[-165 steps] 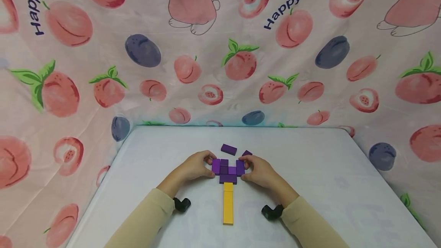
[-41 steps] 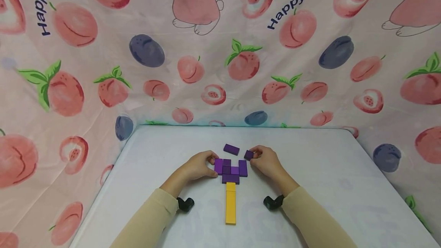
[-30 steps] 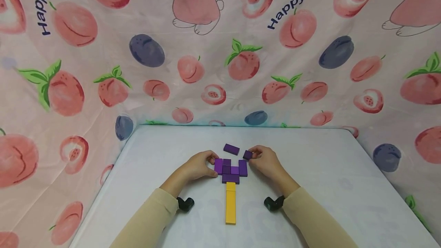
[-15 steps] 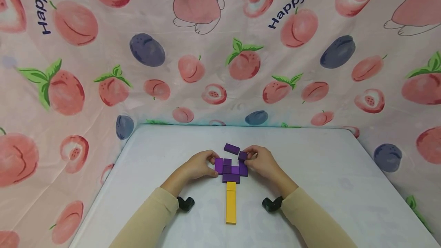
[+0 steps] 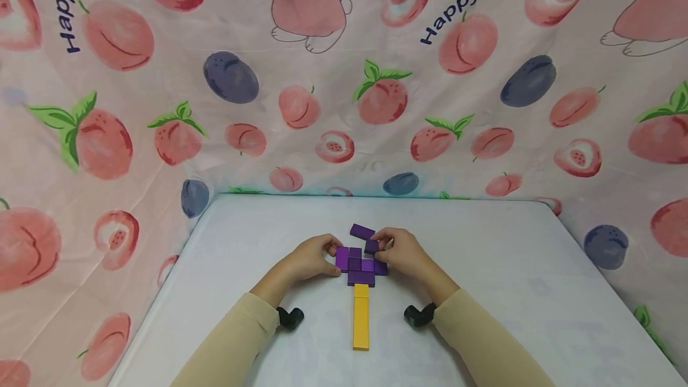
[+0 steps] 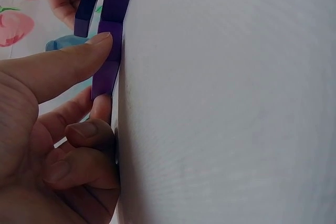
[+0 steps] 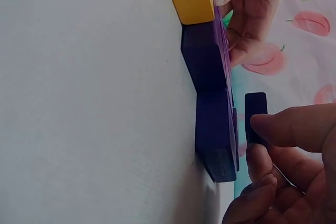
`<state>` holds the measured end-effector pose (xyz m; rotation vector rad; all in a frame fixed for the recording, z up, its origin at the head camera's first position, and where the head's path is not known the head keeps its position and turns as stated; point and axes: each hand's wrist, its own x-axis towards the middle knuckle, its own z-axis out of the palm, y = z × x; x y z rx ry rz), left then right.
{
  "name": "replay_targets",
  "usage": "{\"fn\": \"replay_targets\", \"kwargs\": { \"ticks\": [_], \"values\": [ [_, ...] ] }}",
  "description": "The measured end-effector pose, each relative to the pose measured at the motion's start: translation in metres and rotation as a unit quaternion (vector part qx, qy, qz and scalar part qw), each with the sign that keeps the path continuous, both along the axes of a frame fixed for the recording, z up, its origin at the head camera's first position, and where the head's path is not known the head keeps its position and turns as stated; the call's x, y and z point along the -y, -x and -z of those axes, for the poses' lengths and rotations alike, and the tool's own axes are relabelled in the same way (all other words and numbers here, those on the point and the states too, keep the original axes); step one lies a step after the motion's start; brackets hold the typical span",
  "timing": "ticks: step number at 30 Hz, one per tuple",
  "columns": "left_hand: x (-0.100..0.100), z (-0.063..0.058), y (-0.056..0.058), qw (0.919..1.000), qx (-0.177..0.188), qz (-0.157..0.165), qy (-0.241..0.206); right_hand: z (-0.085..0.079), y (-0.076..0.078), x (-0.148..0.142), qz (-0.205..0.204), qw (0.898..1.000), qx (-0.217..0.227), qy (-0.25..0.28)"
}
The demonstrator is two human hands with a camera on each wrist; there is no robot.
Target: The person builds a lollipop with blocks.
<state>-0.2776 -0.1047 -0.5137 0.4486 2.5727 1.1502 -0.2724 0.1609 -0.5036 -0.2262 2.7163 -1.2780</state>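
Flat purple blocks lie joined on the table, above a yellow column made of a short block (image 5: 361,291) and a long block (image 5: 361,324). My left hand (image 5: 309,260) pinches the upright purple block (image 5: 341,260) at the group's left end, thumb near and fingertips far. Between thumb and finger, my right hand (image 5: 407,257) holds a small dark purple block (image 5: 371,247). In the right wrist view this small block (image 7: 256,106) hangs above the others, apart from them. The hand partly covers the right-end purple block (image 5: 380,268).
A loose purple oblong block (image 5: 362,232) lies behind the group, close to the right fingers. Black wrist devices (image 5: 291,318) sit at both cuffs. The white table (image 5: 484,267) ends at a fruit-printed cloth (image 5: 322,106) behind.
My right hand has left the right-end block, picked up the small purple block and carried it left over the group. The left hand keeps its place.
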Motion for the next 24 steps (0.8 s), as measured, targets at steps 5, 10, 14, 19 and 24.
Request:
{"fn": "replay_targets", "kwargs": {
  "ticks": [5, 10, 14, 19, 24],
  "values": [
    [-0.0003, -0.0006, -0.0005, 1.0, -0.001, 0.003, 0.0, -0.0006, 0.0002, 0.0028, -0.008, 1.0, 0.006, -0.01],
    [0.0, 0.0001, -0.0001, 1.0, 0.0, -0.001, 0.0, -0.0019, 0.0009, 0.005, -0.023, 1.0, 0.001, -0.02],
    [0.0005, 0.0013, 0.0001, 1.0, 0.0, 0.001, -0.001, -0.002, 0.0019, 0.0056, -0.026, 0.999, 0.01, -0.026],
    [0.0006, 0.0025, 0.0005, 1.0, 0.002, 0.001, -0.003, -0.0009, 0.0034, 0.0055, -0.03, 0.999, 0.024, -0.026],
    [0.0005, 0.0029, 0.0009, 1.0, 0.003, 0.0, -0.004, -0.002, 0.0031, 0.0062, -0.034, 0.999, 0.029, -0.023]
  ]
}}
